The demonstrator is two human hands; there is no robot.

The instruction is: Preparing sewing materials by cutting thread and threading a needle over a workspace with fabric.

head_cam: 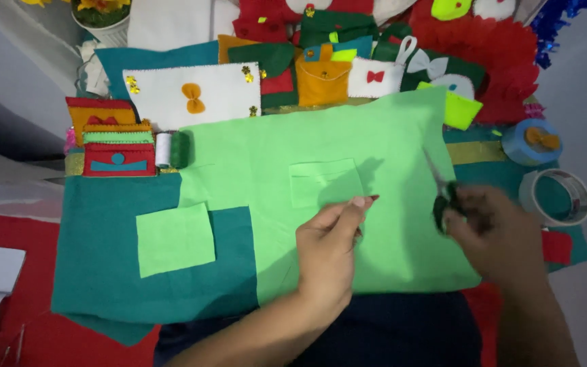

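Felt pouches (321,75) crowd the 12 o'clock edge; thread spools (173,149) lie at 10 o'clock, tape rolls (556,196) at 3 o'clock, a loose green square (174,238) at 8 o'clock on teal felt (103,272). Green sheet (321,177) lies centre. Left hand (326,251) pinches its cut rectangle (326,182), at 12 o'clock of the fingers. Right hand (497,234), blurred, is closed around scissors (443,197), blades pointing to 11 o'clock.
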